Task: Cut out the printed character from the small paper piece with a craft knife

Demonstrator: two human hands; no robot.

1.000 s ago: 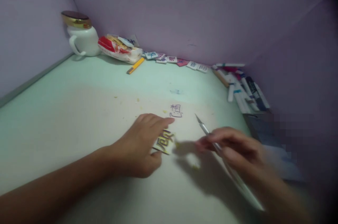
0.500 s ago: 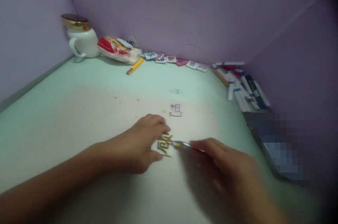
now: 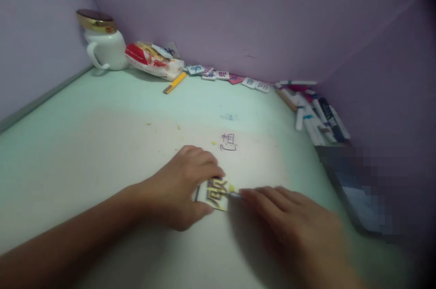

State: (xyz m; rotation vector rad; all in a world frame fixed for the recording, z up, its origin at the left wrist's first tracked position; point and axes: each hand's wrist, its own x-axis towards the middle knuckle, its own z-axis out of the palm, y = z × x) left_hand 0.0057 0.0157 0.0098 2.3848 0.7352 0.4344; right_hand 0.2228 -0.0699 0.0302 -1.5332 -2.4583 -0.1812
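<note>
My left hand [image 3: 190, 184] grips a small white tile [image 3: 204, 191] by its far and near edges, between the thumb and fingers. On its face is a large Chinese character drawn in yellow with dark outlines. My right hand [image 3: 289, 216] pinches a thin, metal-tipped carving tool [image 3: 234, 195] whose tip meets the character; most of the handle is hidden in the fingers. A yellow scrap [image 3: 231, 187] lies at the tile's right edge. Just beyond my left hand, a handwritten character [image 3: 228, 142] marks the pale tabletop.
At the back stand a white mug [image 3: 107, 50] topped by a gold-rimmed lid, a red-and-white packet [image 3: 153, 64], a yellow cutter [image 3: 175, 83] and several character tiles [image 3: 222, 75]. Pens [image 3: 308, 118] are heaped at right, near a blurred dark device [image 3: 354, 202]. Yellow crumbs dot the table.
The tile and both hands have shifted slightly right and nearer. More of the tile's blank left side shows now, and the tool's tip is further onto the character.
</note>
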